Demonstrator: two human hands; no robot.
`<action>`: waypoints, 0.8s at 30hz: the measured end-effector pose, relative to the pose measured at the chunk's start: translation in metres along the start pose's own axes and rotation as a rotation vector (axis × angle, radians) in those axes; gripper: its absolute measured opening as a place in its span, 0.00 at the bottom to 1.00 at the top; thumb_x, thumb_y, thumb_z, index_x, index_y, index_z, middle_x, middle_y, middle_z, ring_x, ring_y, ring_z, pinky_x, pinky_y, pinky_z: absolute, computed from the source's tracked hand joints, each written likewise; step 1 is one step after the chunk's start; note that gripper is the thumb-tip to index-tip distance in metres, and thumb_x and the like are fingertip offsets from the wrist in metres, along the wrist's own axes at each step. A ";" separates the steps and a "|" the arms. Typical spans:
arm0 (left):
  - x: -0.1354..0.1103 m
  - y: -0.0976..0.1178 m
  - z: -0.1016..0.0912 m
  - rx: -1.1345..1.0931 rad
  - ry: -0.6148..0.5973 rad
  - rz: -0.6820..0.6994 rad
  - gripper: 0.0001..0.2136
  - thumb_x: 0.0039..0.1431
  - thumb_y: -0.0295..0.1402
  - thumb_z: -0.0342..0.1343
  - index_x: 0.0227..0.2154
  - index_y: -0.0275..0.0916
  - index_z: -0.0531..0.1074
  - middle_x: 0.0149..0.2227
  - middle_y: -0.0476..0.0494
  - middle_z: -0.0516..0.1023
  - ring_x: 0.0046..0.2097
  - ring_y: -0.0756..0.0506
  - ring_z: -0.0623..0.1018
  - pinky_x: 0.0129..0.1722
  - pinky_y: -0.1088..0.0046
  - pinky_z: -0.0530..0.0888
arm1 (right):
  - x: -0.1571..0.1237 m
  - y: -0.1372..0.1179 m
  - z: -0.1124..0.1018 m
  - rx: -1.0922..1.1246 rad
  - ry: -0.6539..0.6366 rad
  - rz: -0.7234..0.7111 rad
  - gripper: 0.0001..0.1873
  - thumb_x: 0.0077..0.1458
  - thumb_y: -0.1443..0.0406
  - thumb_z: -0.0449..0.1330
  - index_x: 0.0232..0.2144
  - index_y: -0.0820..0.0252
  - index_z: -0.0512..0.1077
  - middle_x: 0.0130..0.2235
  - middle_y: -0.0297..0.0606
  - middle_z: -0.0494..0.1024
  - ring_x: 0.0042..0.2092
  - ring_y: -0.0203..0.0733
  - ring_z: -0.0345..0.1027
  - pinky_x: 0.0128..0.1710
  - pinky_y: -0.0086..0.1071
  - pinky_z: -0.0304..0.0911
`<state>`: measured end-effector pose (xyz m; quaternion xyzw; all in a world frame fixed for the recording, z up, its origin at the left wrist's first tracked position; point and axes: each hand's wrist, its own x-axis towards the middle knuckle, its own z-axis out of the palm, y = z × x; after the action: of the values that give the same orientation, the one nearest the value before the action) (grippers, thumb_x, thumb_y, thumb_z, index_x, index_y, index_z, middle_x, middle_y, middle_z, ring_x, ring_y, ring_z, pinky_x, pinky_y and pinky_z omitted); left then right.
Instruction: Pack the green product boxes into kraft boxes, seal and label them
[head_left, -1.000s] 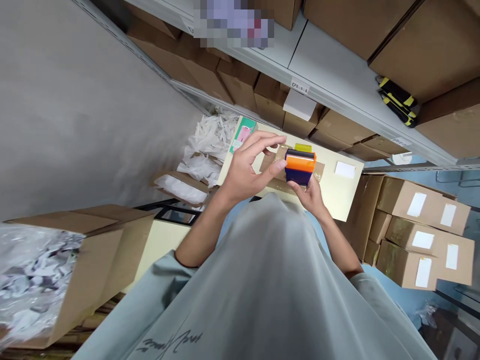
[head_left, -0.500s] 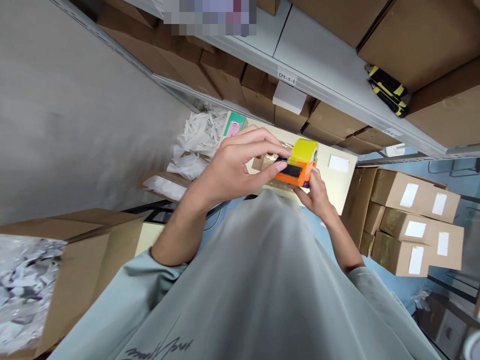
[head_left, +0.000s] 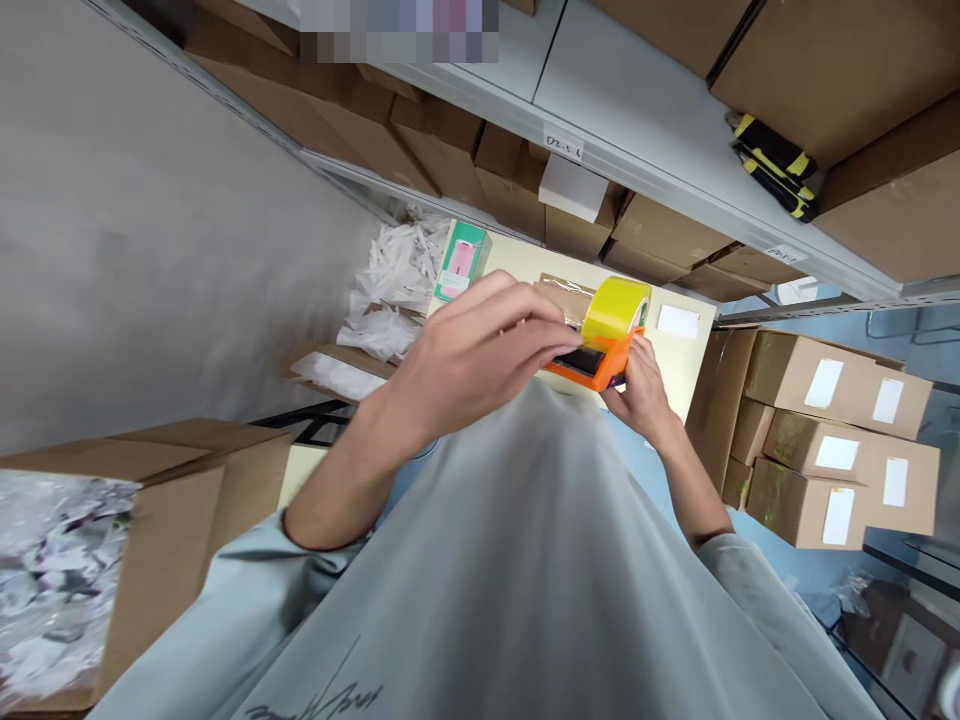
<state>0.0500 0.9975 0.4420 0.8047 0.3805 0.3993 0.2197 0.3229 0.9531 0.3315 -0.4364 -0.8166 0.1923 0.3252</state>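
Observation:
My right hand (head_left: 646, 392) grips an orange tape dispenser (head_left: 600, 368) by its right end. A wide roll of yellow tape (head_left: 616, 308) sits on it, and a black part shows along its top. My left hand (head_left: 487, 350) is at the dispenser's left end, thumb and fingertips pinched together over the black part. Whatever lies between those fingertips is too small to make out. Just behind the dispenser, on the cream table (head_left: 517, 258), is a brown cardboard box (head_left: 566, 297) with shiny tape on it, partly hidden by my hands.
A green box with a pink picture (head_left: 461, 258) and a white label (head_left: 678, 321) lie on the table. Shelves of cartons (head_left: 517, 180) run behind, with yellow-black cutters (head_left: 772, 165) above. Labelled cartons (head_left: 810, 440) are stacked right; an open carton of scraps (head_left: 172, 550) stands left.
My left thumb and fingers have closed from a spread pose into a pinch at the dispenser. The dispenser has shifted slightly right and down, showing more of the cardboard box behind.

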 end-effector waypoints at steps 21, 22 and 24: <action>-0.095 -0.057 0.046 -0.243 0.244 -0.713 0.16 0.74 0.49 0.62 0.39 0.42 0.81 0.39 0.44 0.83 0.33 0.48 0.76 0.31 0.72 0.76 | 0.019 0.011 -0.065 -0.002 -0.793 0.239 0.23 0.75 0.42 0.58 0.39 0.53 0.72 0.32 0.39 0.79 0.36 0.52 0.76 0.39 0.43 0.72; -0.098 -0.069 0.049 -0.297 0.238 -0.795 0.15 0.71 0.49 0.64 0.39 0.41 0.81 0.38 0.45 0.83 0.31 0.49 0.75 0.29 0.72 0.74 | 0.028 0.017 -0.067 0.037 -0.874 0.304 0.24 0.74 0.41 0.58 0.40 0.53 0.73 0.32 0.38 0.79 0.34 0.50 0.74 0.36 0.41 0.70; -0.100 -0.096 0.057 -0.434 0.190 -0.940 0.15 0.67 0.47 0.68 0.38 0.40 0.81 0.34 0.46 0.81 0.27 0.50 0.72 0.26 0.73 0.72 | 0.048 0.033 -0.065 0.157 -1.007 0.437 0.25 0.71 0.39 0.61 0.44 0.54 0.76 0.33 0.37 0.81 0.32 0.47 0.74 0.33 0.38 0.67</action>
<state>0.0149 0.9748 0.2980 0.4431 0.6272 0.3985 0.5014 0.3677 1.0136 0.3755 -0.4243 -0.7447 0.5006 -0.1211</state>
